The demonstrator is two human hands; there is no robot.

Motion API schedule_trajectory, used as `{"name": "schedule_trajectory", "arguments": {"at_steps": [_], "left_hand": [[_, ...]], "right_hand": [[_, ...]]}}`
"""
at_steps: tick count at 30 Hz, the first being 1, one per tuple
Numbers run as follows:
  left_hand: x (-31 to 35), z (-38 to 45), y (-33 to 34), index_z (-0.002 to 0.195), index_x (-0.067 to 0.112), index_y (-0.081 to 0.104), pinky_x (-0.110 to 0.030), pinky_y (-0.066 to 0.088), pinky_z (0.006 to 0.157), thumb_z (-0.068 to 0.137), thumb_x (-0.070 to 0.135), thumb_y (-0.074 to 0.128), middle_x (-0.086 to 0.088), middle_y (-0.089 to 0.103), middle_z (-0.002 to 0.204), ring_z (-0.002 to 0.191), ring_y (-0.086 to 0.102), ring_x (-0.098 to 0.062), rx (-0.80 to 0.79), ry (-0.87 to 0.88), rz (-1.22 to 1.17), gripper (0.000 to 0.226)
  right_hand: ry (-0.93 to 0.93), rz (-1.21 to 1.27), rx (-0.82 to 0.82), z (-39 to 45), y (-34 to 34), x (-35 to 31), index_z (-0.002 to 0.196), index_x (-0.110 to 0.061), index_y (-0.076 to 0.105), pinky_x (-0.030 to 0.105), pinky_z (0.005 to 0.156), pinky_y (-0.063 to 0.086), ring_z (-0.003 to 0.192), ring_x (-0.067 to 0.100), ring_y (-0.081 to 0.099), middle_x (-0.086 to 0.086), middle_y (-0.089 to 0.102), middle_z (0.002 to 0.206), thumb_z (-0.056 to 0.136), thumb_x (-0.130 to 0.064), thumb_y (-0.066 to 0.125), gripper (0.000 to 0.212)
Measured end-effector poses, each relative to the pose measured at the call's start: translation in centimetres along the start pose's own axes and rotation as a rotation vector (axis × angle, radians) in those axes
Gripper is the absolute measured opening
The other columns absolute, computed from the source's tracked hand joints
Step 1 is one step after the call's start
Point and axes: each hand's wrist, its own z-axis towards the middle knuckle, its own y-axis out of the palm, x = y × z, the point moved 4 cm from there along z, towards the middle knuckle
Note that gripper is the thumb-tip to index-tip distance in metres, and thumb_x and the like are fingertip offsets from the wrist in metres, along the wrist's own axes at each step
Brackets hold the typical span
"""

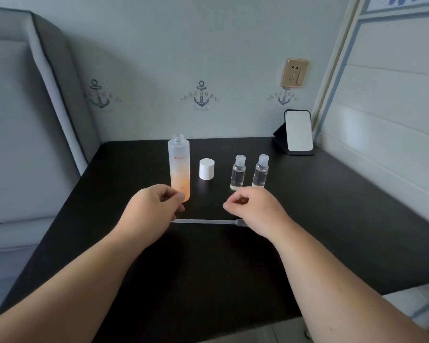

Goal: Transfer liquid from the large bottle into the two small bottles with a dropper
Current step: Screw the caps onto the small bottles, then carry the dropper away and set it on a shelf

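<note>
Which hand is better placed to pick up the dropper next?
Probably the right hand: it hovers just over the dropper's bulb end. The left hand is beside the open large bottle, handy for steadying it.

Bare dark table (332,219) is seen to the right of the two small bottles (249,172) and in front of the dropper (206,221). Access between large bottle (179,167) and small bottles is narrowed by the white cap (206,169); the right rear corner is taken by a mirror (298,131).
</note>
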Motion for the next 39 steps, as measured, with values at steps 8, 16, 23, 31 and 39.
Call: {"name": "schedule_trajectory", "arguments": {"at_steps": [8, 16, 23, 31, 39], "left_hand": [[-1.5, -2.7, -1.5, 0.083, 0.029, 0.073, -0.027, 0.051, 0.064, 0.096, 0.04, 0.064, 0.019, 0.07, 0.07, 0.071, 0.069, -0.01, -0.089, -0.072, -0.046, 0.019], [-1.4, -3.4, -1.8, 0.085, 0.027, 0.073, -0.023, 0.047, 0.06, 0.098, 0.037, 0.061, 0.015, 0.071, 0.069, 0.068, 0.067, -0.009, -0.104, -0.091, -0.09, 0.02], [-1.7, -2.7, -1.8, 0.087, 0.031, 0.074, -0.027, 0.049, 0.064, 0.096, 0.038, 0.061, 0.013, 0.073, 0.077, 0.066, 0.067, -0.005, -0.149, -0.135, -0.089, 0.018], [-0.8, -1.4, -1.0, 0.087, 0.035, 0.074, -0.027, 0.049, 0.066, 0.096, 0.037, 0.06, 0.014, 0.074, 0.083, 0.071, 0.068, -0.003, -0.111, -0.287, -0.077, 0.017], [6.1, -3.1, -1.1, 0.091, 0.035, 0.076, -0.033, 0.055, 0.07, 0.102, 0.032, 0.056, 0.002, 0.077, 0.096, 0.085, 0.073, -0.019, -0.185, -0.428, -0.203, 0.023]], "right_hand": [[-0.063, -0.281, -0.002, -3.4, 1.1, -0.5, 0.094, -0.03, 0.074, 0.017, 0.068, 0.04, 0.082, 0.006, 0.058, -0.012, 0.057, 0.094, 0.086, -0.037, 0.079, 0.012], [-0.04, -0.295, 0.011, -3.3, 1.0, -0.2, 0.081, -0.03, 0.07, 0.023, 0.068, 0.039, 0.083, 0.007, 0.056, -0.011, 0.057, 0.092, 0.091, -0.032, 0.074, 0.012], [-0.003, -0.253, -0.114, -1.2, -0.9, 1.2, 0.076, -0.036, 0.069, 0.022, 0.062, 0.041, 0.077, 0.002, 0.061, -0.015, 0.067, 0.08, 0.089, -0.038, 0.074, 0.015], [0.031, -0.176, -0.349, -0.6, -2.3, 2.4, 0.104, -0.043, 0.071, 0.011, 0.066, 0.039, 0.087, -0.011, 0.058, -0.023, 0.064, 0.093, 0.096, -0.032, 0.068, 0.014], [0.41, 0.112, -0.39, -3.4, -8.6, 3.7, 0.103, -0.037, 0.071, 0.02, 0.07, 0.052, 0.079, 0.003, 0.069, -0.011, 0.069, 0.092, 0.102, -0.031, 0.057, 0.015]]}}
